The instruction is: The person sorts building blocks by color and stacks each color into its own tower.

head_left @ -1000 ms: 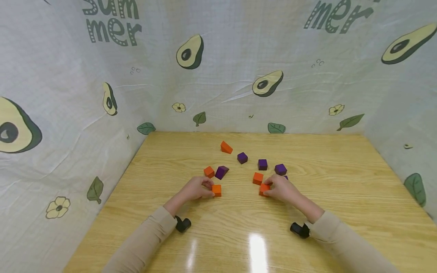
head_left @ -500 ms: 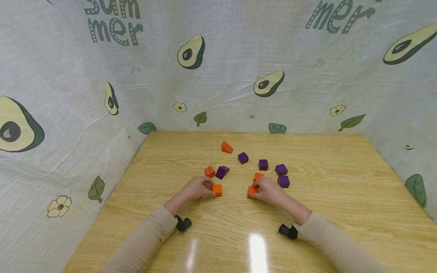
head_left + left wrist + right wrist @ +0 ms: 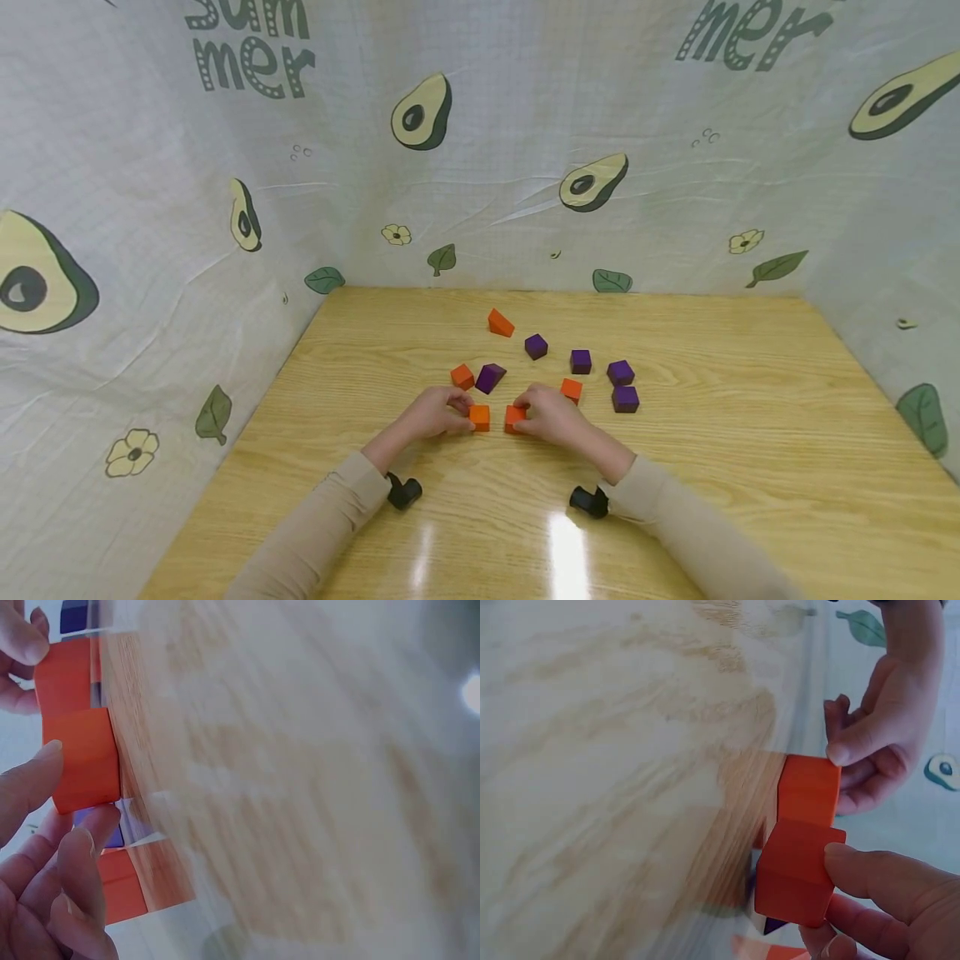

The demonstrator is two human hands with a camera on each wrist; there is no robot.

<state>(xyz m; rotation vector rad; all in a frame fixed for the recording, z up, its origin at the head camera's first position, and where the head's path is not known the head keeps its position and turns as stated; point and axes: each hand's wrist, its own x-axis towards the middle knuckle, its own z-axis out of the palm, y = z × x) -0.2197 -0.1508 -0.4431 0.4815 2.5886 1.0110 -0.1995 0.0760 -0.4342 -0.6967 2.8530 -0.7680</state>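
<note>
My left hand pinches an orange cube between thumb and fingers, low over the wooden table. Facing it from the right, my right hand pinches a red-orange cube. A narrow gap separates the two cubes in the head view. In the left wrist view the orange block overlaps the red-orange one behind it. The right wrist view shows the red-orange block in front of the orange one, thumb against its face.
Behind my hands lie an orange cube, a purple wedge and an orange wedge. Another orange cube sits just behind my right hand. Several purple cubes lie to the right. A patterned cloth borders the table.
My right hand has moved left with the red-orange cube, bringing it close to the orange cube. The left hand has stayed nearly still, holding its cube.
</note>
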